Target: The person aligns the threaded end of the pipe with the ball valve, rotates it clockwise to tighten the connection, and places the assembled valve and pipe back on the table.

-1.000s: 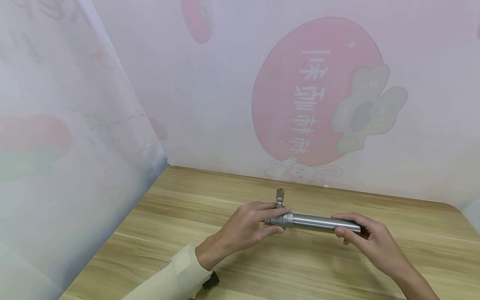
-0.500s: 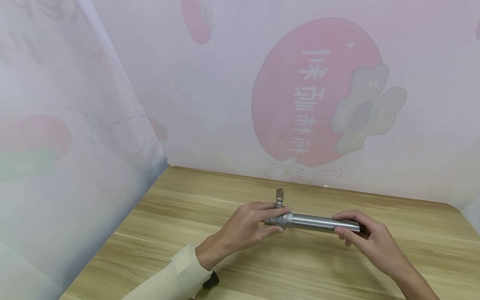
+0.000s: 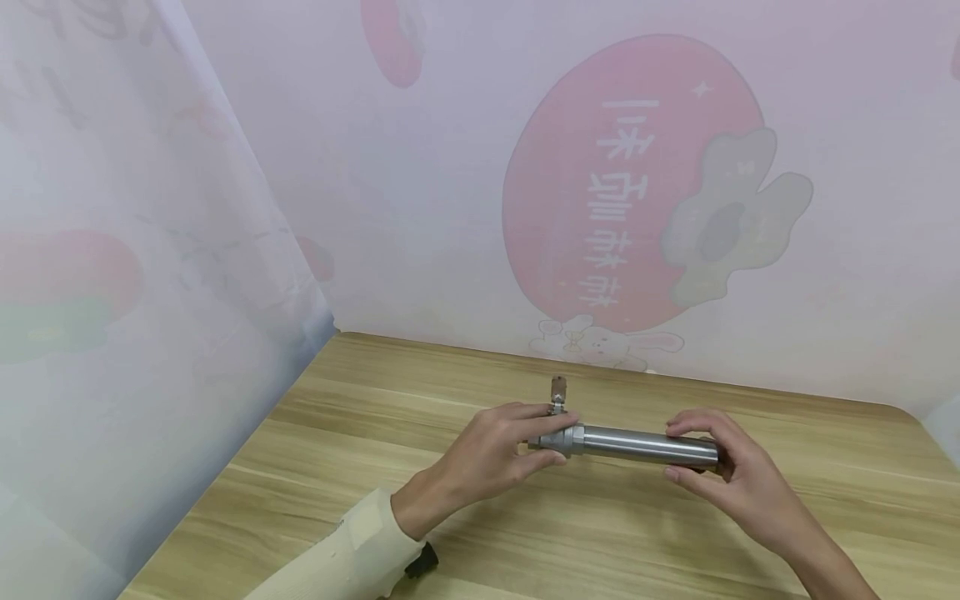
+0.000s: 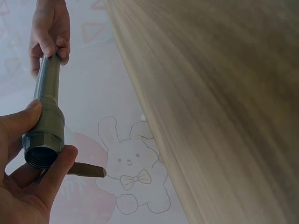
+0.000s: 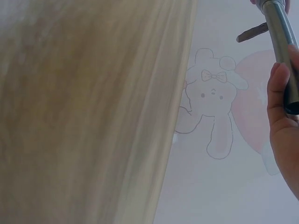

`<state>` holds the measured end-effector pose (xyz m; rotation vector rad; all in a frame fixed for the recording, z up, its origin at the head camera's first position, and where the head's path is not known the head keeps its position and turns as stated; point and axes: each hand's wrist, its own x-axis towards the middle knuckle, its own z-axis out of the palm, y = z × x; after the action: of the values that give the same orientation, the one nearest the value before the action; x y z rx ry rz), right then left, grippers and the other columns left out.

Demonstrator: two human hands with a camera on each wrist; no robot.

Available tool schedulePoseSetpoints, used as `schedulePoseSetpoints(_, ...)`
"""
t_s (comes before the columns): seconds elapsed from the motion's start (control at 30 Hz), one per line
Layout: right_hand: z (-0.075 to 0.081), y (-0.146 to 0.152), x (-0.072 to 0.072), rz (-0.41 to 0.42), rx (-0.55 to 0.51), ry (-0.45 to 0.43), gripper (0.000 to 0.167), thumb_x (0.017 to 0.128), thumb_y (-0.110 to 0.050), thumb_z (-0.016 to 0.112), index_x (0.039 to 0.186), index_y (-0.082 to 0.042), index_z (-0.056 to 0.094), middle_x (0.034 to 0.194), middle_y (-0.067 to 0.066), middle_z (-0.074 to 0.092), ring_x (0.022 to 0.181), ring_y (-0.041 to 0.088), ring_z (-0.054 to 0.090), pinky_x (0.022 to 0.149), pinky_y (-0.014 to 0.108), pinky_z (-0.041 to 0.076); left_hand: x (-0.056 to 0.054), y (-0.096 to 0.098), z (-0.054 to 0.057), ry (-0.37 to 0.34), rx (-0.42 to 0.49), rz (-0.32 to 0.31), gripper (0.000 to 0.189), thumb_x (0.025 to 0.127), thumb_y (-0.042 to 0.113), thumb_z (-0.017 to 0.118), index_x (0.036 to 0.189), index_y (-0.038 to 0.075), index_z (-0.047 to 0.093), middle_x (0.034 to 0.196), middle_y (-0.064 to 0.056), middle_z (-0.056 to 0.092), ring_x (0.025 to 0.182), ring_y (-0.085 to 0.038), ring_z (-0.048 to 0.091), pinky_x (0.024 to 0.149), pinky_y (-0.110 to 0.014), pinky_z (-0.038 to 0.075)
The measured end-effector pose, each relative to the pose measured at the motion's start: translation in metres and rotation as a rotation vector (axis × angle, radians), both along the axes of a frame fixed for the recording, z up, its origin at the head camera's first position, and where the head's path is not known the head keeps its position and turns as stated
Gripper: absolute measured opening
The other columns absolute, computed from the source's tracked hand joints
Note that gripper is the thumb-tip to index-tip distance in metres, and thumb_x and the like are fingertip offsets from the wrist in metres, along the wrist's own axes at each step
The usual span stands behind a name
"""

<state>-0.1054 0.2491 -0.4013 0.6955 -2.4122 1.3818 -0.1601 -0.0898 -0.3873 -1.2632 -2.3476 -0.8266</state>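
Observation:
My left hand [image 3: 483, 450] grips a metal valve [image 3: 557, 442] between thumb and fingers. Its lever handle [image 3: 558, 389] points away from me, toward the back of the table. A smooth steel pipe [image 3: 637, 445] is joined to the valve and runs to the right. Near the pipe's free end, my right hand [image 3: 753, 487] holds it with curled fingers above and the thumb below. In the left wrist view the valve's open threaded mouth [image 4: 43, 157] faces the camera. The pipe's dark open end [image 5: 292, 108] shows in the right wrist view.
A wood-grain table [image 3: 360, 417] lies under both hands. A pale printed curtain [image 3: 420, 208] stands along its back edge, and another [image 3: 187, 333] along the left. A small black object [image 3: 422, 560] shows beside the left sleeve [image 3: 360, 542].
The right hand's fingers lift and spread a little at the pipe's end, and its thumb shifts slightly down. The left hand and the valve stay nearly still.

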Motion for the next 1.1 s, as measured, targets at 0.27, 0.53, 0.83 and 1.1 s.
schedulePoseSetpoints(0.27,0.0011,0.0015,0.0005,-0.035,0.036,-0.032,0.048,0.088,0.005,0.086,0.129,-0.013,0.068,0.118,-0.008,0.069,0.086,0.007,0.067,0.066,0.024,0.058,-0.0002,-0.0002,0.0000,-0.004,-0.001,0.001,0.051,0.093,0.025,0.089,0.142,0.018,0.075,0.132,-0.011,0.079,0.116,-0.022,0.079,0.092,-0.024,0.065)
schedulePoseSetpoints(0.53,0.0020,0.0013,0.0011,-0.043,0.035,-0.017,0.046,0.088,0.006,0.086,0.129,-0.008,0.070,0.115,-0.007,0.071,0.092,0.006,0.069,0.072,0.020,0.058,-0.0003,-0.0005,-0.0004,0.004,-0.008,0.006,0.050,0.094,0.025,0.089,0.141,0.018,0.075,0.133,-0.011,0.078,0.118,-0.024,0.079,0.094,-0.028,0.066)
schedulePoseSetpoints(0.83,0.0014,0.0016,0.0014,-0.050,0.041,-0.017,0.046,0.089,0.005,0.086,0.128,-0.013,0.071,0.117,-0.008,0.071,0.093,0.005,0.068,0.072,0.020,0.057,-0.0002,-0.0013,-0.0002,0.007,-0.006,0.004,0.051,0.093,0.026,0.089,0.142,0.019,0.075,0.134,-0.011,0.078,0.118,-0.024,0.078,0.094,-0.028,0.066)
schedulePoseSetpoints(1.1,0.0029,0.0010,0.0025,-0.057,0.038,-0.030,0.043,0.090,0.003,0.086,0.128,-0.013,0.072,0.116,-0.007,0.071,0.091,0.007,0.067,0.070,0.022,0.055,-0.0002,-0.0008,-0.0003,0.003,-0.003,0.003,0.051,0.093,0.026,0.089,0.142,0.018,0.075,0.133,-0.012,0.078,0.117,-0.024,0.079,0.092,-0.026,0.066)
